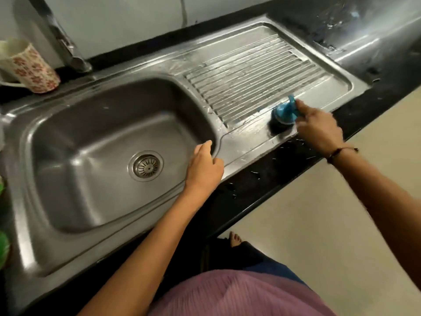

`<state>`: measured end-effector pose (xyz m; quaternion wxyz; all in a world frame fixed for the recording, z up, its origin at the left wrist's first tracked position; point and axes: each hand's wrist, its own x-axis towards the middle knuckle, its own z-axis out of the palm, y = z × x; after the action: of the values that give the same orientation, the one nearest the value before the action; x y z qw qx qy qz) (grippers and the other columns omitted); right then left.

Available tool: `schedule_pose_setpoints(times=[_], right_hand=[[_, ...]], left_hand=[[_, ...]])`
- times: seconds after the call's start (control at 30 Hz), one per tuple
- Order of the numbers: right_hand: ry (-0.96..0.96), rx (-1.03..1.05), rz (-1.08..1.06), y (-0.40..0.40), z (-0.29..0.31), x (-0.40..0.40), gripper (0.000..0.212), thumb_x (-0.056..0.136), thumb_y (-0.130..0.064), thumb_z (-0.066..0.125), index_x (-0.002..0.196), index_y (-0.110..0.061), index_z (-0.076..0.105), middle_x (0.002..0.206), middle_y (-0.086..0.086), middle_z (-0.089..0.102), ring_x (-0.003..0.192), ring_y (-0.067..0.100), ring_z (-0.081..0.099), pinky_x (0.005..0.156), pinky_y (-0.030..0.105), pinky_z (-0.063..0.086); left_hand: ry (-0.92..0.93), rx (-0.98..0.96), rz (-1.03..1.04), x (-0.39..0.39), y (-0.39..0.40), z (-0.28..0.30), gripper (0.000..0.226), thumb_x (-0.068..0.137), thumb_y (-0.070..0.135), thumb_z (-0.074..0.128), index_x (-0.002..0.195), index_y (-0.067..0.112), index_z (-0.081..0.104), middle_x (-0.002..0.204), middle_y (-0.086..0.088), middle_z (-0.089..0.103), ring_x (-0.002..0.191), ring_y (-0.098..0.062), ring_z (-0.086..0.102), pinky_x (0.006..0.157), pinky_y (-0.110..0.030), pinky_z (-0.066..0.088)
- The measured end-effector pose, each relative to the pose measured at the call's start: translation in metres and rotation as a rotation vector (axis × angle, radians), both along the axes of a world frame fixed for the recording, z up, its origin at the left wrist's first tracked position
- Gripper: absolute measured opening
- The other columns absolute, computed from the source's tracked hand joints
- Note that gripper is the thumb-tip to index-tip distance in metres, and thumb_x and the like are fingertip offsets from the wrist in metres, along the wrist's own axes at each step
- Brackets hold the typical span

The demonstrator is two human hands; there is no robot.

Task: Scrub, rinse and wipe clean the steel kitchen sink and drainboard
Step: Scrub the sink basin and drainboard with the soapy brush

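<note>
A floral mug (34,69) lies tilted on the black countertop (262,185) beside the tap (68,49)

Black stone counter (268,179), wet in spots; steel sink (68,254) set in; patterned mug (34,67) lying tipped at back left

The scrubber (282,117) sits on the drainboard (250,71) under the right hand (319,128); the sink bowl (75,124) lies left of the left hand (205,167).
</note>
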<state>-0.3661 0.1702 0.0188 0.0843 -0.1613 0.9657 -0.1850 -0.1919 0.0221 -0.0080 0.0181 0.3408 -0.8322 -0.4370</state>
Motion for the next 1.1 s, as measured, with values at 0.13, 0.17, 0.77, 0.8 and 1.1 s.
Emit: schedule_pose_setpoints(times=[0.13,0.17,0.77,0.8,1.1], right_hand=[[-0.047,0.086,0.424,-0.024,-0.010,0.069,0.060,0.092,-0.024,0.043,0.143,-0.046,0.021,0.089,0.007,0.055,0.079,0.028,0.057,0.064,0.033,0.044],[-0.017,0.112,0.502,-0.028,-0.011,0.073,0.059,0.093,-0.027,0.041,0.144,-0.047,0.017,0.090,0.008,0.056,0.083,0.030,0.059,0.064,0.034,0.044],[0.030,0.062,0.368,-0.017,-0.012,-0.081,0.053,0.091,-0.013,0.040,0.138,-0.035,0.038,0.102,0.015,0.060,0.090,0.031,0.056,0.067,0.031,0.035],[0.040,0.075,0.273,-0.006,-0.011,-0.100,0.051,0.092,-0.011,0.039,0.137,-0.033,0.040,0.111,0.019,0.059,0.098,0.035,0.056,0.071,0.033,0.038],[0.120,0.091,0.552,-0.059,-0.025,-0.003,0.060,0.095,-0.026,0.038,0.146,-0.042,0.012,0.069,0.001,0.038,0.068,0.020,0.042,0.059,0.031,0.036]], left_hand=[[0.042,0.001,0.170,-0.027,0.012,-0.006,0.051,0.091,0.004,0.039,0.142,0.010,0.035,0.147,-0.005,0.034,0.133,-0.017,0.033,0.096,-0.014,0.019],[0.047,-0.010,0.198,-0.033,0.014,-0.008,0.051,0.090,0.003,0.040,0.141,0.010,0.037,0.146,-0.005,0.036,0.133,-0.018,0.034,0.096,-0.014,0.019],[0.198,-0.014,0.361,-0.084,0.023,-0.010,0.058,0.085,-0.010,0.034,0.139,0.010,0.037,0.143,-0.002,0.036,0.130,-0.014,0.035,0.089,0.000,0.015],[0.203,0.011,0.357,-0.085,0.022,-0.012,0.058,0.085,-0.010,0.034,0.140,0.011,0.036,0.144,-0.002,0.035,0.130,-0.013,0.034,0.088,0.000,0.015],[0.253,-0.013,0.511,-0.083,-0.004,-0.034,0.061,0.079,-0.011,0.032,0.137,0.008,0.040,0.140,-0.006,0.040,0.131,-0.017,0.036,0.107,-0.018,0.023]])
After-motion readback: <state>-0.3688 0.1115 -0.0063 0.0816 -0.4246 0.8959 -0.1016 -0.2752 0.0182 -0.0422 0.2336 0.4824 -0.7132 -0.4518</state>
